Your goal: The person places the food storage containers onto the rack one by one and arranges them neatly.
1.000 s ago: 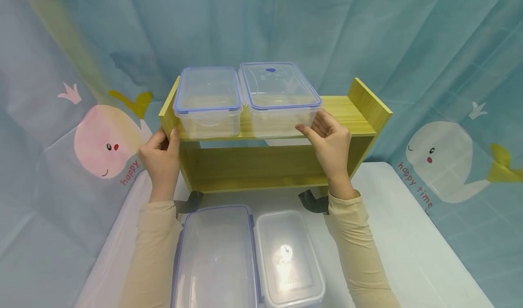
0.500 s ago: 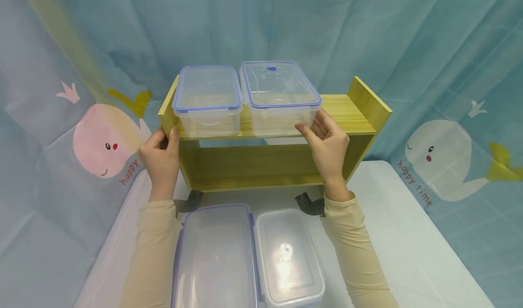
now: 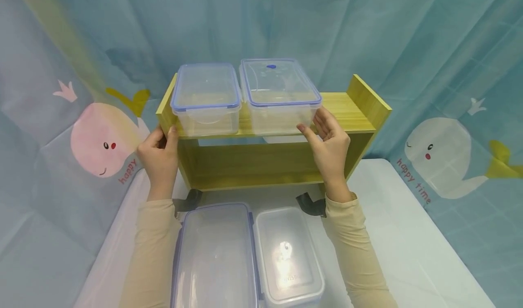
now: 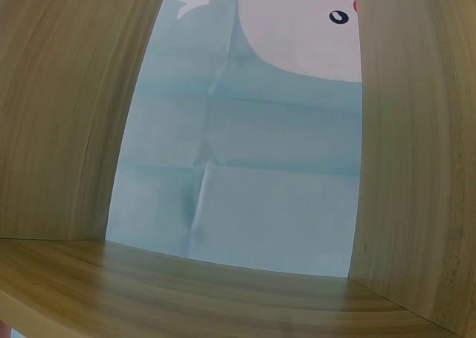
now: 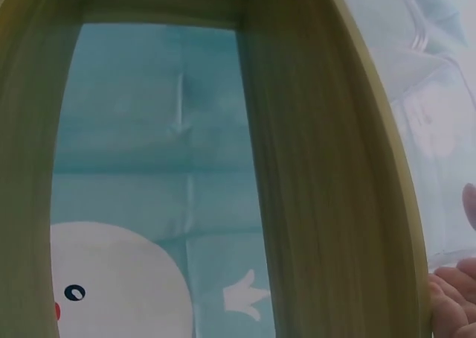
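Observation:
Two clear food containers with blue-rimmed lids stand side by side on top of a yellow wooden shelf point(image 3: 345, 110). The left container point(image 3: 206, 88) is close to the shelf's left end panel; the right container point(image 3: 282, 85) has a small blue valve on its lid. My left hand point(image 3: 159, 158) grips the lower front of that end panel. With thumb at the front face and fingers at the right side, my right hand point(image 3: 332, 149) holds the right container's front corner. The right wrist view shows part of this hand point(image 5: 455, 301) beside the clear container wall point(image 5: 431, 129).
On the white table point(image 3: 408, 235), nearer me, lie a large container with a blue rim point(image 3: 216, 258) and a smaller white-rimmed container point(image 3: 288, 258). Blue curtains point(image 3: 286, 17) with cartoon whales surround the table. The shelf's lower compartment point(image 3: 257, 163) has an open back.
The whole head view has shifted slightly upward. My right forearm has drawn a little to the left; both hands keep their places on the shelf and the right container.

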A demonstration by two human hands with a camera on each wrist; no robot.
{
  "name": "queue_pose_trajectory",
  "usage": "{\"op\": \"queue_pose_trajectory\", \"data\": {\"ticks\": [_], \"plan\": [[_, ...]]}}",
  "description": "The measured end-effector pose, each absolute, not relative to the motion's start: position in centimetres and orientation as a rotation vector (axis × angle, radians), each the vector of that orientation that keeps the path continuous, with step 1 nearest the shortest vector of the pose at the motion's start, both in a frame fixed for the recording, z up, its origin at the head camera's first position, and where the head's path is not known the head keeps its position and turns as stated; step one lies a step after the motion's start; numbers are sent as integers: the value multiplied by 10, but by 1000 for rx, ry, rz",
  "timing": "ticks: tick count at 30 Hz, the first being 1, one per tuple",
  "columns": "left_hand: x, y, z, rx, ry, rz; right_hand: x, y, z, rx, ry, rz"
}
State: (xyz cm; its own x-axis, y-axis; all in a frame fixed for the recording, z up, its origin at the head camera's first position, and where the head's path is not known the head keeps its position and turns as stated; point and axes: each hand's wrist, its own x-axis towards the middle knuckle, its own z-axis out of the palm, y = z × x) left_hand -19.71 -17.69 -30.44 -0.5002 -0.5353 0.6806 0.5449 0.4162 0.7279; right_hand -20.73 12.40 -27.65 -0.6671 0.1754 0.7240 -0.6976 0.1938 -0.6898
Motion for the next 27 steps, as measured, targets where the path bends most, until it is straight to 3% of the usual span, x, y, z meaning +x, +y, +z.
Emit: {"op": "queue_pose_trajectory", "data": {"ticks": [16,27], "plan": [[-199,-176,-308,-11,-1632,-1285,-190,139,-283,571,-1533,1962],[-199,-176,-303,16,-1637,-1271,-162,157,-306,695,-1514,1969]]}}
